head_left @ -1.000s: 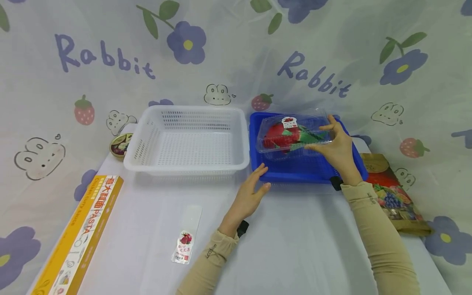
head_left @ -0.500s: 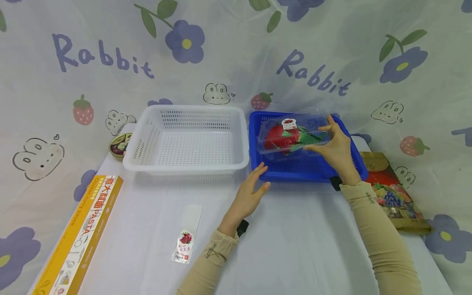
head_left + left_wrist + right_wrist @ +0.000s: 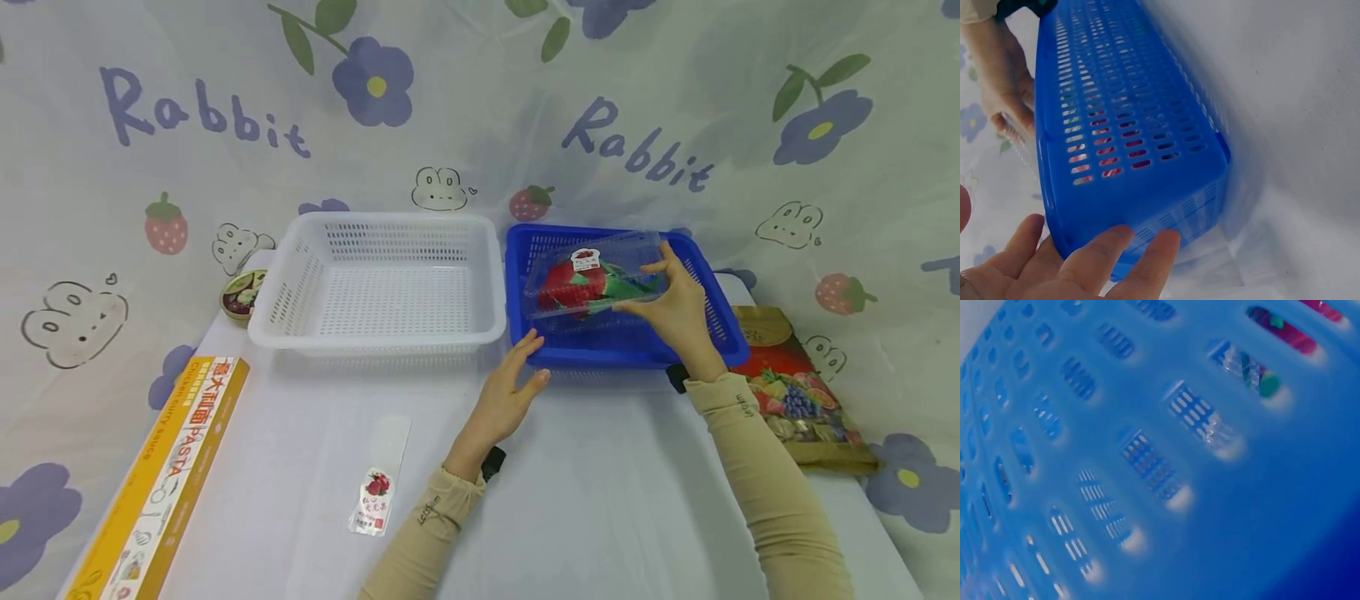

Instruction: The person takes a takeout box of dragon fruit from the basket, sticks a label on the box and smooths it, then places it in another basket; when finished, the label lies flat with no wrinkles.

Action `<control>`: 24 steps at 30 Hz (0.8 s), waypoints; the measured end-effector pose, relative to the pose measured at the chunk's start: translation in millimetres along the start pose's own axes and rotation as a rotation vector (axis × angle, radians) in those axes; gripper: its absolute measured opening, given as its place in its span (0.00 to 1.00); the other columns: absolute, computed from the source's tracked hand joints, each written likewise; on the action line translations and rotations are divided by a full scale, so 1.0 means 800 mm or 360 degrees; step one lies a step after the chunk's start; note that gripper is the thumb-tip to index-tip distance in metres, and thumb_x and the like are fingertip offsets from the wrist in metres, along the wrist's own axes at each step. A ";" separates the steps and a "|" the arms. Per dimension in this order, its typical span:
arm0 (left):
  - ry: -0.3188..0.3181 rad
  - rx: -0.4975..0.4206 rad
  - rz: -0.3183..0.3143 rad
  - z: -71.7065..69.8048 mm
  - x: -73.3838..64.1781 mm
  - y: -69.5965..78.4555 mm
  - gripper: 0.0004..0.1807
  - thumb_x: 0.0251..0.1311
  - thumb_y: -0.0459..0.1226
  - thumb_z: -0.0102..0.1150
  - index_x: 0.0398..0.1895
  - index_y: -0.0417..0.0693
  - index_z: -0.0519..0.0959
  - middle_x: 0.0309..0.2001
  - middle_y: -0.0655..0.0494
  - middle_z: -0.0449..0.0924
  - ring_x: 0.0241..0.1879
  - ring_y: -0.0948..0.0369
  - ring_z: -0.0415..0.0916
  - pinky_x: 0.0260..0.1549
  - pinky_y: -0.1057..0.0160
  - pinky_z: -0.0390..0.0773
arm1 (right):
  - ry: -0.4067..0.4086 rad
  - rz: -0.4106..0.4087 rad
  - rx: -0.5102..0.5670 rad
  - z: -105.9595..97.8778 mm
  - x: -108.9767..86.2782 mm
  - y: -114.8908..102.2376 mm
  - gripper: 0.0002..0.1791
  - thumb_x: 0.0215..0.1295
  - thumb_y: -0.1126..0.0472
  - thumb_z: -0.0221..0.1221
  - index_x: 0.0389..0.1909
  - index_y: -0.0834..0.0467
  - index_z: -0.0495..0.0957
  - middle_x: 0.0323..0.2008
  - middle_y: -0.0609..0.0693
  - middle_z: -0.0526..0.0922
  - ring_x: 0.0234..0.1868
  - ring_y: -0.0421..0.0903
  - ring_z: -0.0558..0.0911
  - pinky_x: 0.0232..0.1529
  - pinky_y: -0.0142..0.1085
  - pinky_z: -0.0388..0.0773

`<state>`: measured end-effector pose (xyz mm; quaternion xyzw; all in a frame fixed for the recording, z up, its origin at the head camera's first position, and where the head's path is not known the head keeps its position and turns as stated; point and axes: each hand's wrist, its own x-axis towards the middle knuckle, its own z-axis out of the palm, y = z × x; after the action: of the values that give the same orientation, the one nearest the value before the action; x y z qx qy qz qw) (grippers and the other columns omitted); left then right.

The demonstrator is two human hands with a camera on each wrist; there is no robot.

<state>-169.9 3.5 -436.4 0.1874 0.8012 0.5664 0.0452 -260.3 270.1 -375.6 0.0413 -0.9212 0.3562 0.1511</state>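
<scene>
My right hand [image 3: 678, 308] grips the right end of a clear plastic box [image 3: 637, 250] between thumb and fingers. Inside it lies a red dragon fruit [image 3: 562, 285] with green tips, under a small white label [image 3: 586, 259]. The box is tilted within the blue basket [image 3: 600, 354]. At that basket's front left corner, my left hand [image 3: 502, 400] rests with its fingers extended. The left wrist view shows these fingers [image 3: 1147, 269] against the outer wall. Red and green show through the slots of the basket wall [image 3: 1210, 506] in the right wrist view.
A white basket [image 3: 378, 342] stands left of the blue one. A label strip [image 3: 375, 492] lies on the white tablecloth [image 3: 600, 500]. Along the left edge is a yellow pasta box [image 3: 165, 467], with a round tin [image 3: 240, 296] behind. A fruit-printed bag [image 3: 795, 392] lies at right.
My right hand has lowered the right end of the clear box a little into the blue basket and shifted slightly left. My left hand has stayed at the corner.
</scene>
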 end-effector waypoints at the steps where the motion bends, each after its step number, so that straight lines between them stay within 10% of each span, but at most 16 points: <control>1: -0.0001 0.0003 -0.0002 0.000 0.000 0.000 0.29 0.72 0.44 0.48 0.73 0.48 0.59 0.77 0.55 0.51 0.75 0.52 0.50 0.71 0.43 0.56 | -0.0001 0.0000 -0.0003 0.000 0.000 0.000 0.35 0.46 0.59 0.76 0.52 0.68 0.71 0.77 0.56 0.50 0.73 0.64 0.57 0.66 0.62 0.62; 9: 0.0003 0.0010 0.0000 -0.001 0.002 0.002 0.29 0.72 0.45 0.48 0.74 0.50 0.59 0.77 0.58 0.50 0.76 0.52 0.50 0.71 0.44 0.56 | -0.0129 0.0062 -0.0036 -0.009 0.002 -0.003 0.35 0.50 0.57 0.74 0.55 0.66 0.69 0.77 0.56 0.46 0.70 0.70 0.60 0.65 0.64 0.62; 13: 0.0000 0.0020 -0.0013 -0.002 0.002 0.002 0.30 0.72 0.45 0.48 0.74 0.49 0.59 0.77 0.58 0.50 0.76 0.52 0.50 0.71 0.44 0.56 | -0.0300 0.0078 -0.0147 -0.020 0.004 -0.002 0.36 0.54 0.57 0.71 0.61 0.62 0.68 0.78 0.59 0.43 0.38 0.64 0.81 0.47 0.53 0.79; 15: 0.0005 0.0021 -0.0013 -0.002 0.003 0.002 0.30 0.72 0.44 0.48 0.73 0.48 0.59 0.77 0.57 0.50 0.76 0.52 0.50 0.71 0.44 0.56 | -0.0395 0.0070 -0.0223 -0.027 0.007 -0.003 0.38 0.55 0.56 0.71 0.65 0.60 0.67 0.77 0.61 0.43 0.20 0.58 0.72 0.32 0.46 0.76; 19: 0.0011 0.0018 -0.0018 -0.002 0.003 0.001 0.30 0.72 0.44 0.49 0.73 0.48 0.59 0.77 0.57 0.51 0.76 0.52 0.50 0.71 0.44 0.56 | -0.0612 0.0089 -0.0343 -0.041 0.015 -0.008 0.43 0.54 0.55 0.71 0.70 0.58 0.62 0.77 0.63 0.40 0.46 0.65 0.80 0.49 0.56 0.78; 21: 0.0011 0.0022 -0.0025 -0.001 0.003 0.001 0.29 0.72 0.44 0.49 0.73 0.49 0.60 0.77 0.57 0.51 0.76 0.53 0.51 0.71 0.44 0.56 | -0.0720 0.0127 -0.0395 -0.047 0.018 -0.009 0.46 0.55 0.54 0.71 0.72 0.57 0.60 0.77 0.64 0.38 0.63 0.71 0.69 0.61 0.65 0.66; 24: 0.0009 0.0023 -0.0030 0.000 0.003 0.002 0.29 0.71 0.44 0.49 0.73 0.51 0.60 0.77 0.58 0.51 0.75 0.53 0.51 0.72 0.45 0.56 | -0.0827 0.0192 -0.0430 -0.053 0.018 -0.010 0.47 0.55 0.51 0.70 0.74 0.55 0.57 0.77 0.63 0.35 0.60 0.69 0.72 0.63 0.67 0.62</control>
<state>-171.5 4.9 -434.8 0.1787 0.8071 0.5607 0.0469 -262.0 292.9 -336.6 0.0559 -0.9689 0.2160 -0.1070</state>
